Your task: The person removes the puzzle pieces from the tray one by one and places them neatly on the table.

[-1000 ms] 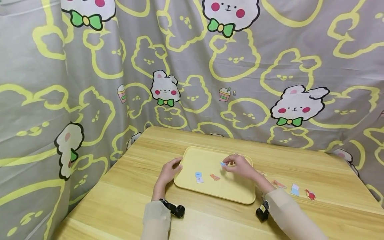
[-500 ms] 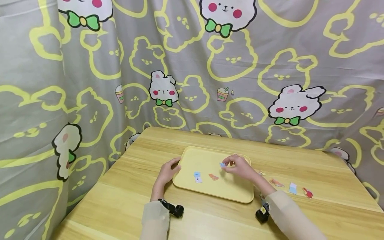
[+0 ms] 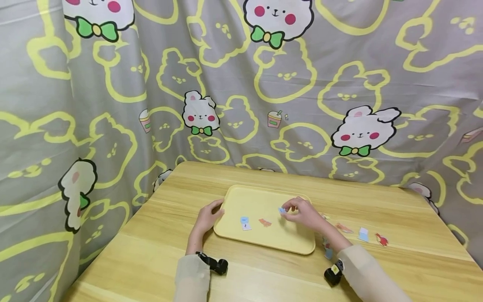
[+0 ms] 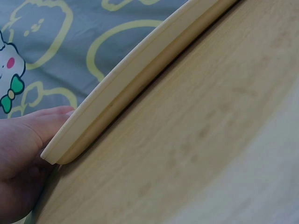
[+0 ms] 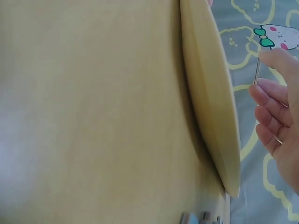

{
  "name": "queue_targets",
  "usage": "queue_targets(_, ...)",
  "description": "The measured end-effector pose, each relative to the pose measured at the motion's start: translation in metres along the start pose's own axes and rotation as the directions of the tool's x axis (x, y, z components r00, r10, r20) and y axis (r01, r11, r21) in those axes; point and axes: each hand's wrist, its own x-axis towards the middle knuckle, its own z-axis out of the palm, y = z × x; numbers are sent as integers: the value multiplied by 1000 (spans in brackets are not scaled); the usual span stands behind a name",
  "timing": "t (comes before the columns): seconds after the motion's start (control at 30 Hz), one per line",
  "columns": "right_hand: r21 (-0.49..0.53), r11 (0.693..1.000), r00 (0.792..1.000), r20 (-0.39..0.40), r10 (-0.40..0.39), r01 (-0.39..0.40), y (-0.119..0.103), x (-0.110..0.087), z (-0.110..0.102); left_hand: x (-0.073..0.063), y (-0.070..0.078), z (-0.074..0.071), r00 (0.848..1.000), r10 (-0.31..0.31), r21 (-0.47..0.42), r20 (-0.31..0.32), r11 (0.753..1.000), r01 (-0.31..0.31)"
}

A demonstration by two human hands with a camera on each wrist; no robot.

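A pale yellow tray (image 3: 241, 200) lies on the wooden table. My left hand (image 3: 206, 218) holds its left rim, and the left wrist view shows fingers (image 4: 51, 119) partly hidden behind the rim. Over the tray's right half, my right hand (image 3: 305, 214) pinches a small blue card (image 3: 282, 210). Seen edge-on in the right wrist view, the card (image 5: 257, 71) is thin and flat between thumb and fingertips, above the tray. A blue-and-white card piece (image 3: 245, 223) and an orange cutout (image 3: 265, 222) lie on the tray, apart from each other.
Right of the tray lie an orange cutout (image 3: 343, 227), a blue-and-white card (image 3: 363, 234) and a red cutout (image 3: 381, 239). More small pieces (image 3: 327, 251) lie beside the right forearm, partly hidden by it. A patterned curtain (image 3: 234, 84) hangs behind the table.
The head view has shifted slightly. My right hand, still pinching the blue card, has moved a little to the right over the tray. The left hand stays at the rim.
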Motion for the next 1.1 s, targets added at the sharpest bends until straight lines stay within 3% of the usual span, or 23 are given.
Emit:
queue_targets(0.47, -30, 999, 1000, -24, 11, -12, 4, -21, -12, 0, -1, 1, 1000, -10, -2, -1, 1000, 10)
queue_targets(0.67, -31, 999, 999, -37, -26, 24, 5, -31, -15, 0, -2, 1, 1000, 7, 16, -9, 1000, -7)
queue_targets(1.1, -54, 999, 999, -52, -11, 8, 6, -55, -25, 1, -2, 0, 1000, -7, 10, 20, 1000, 7)
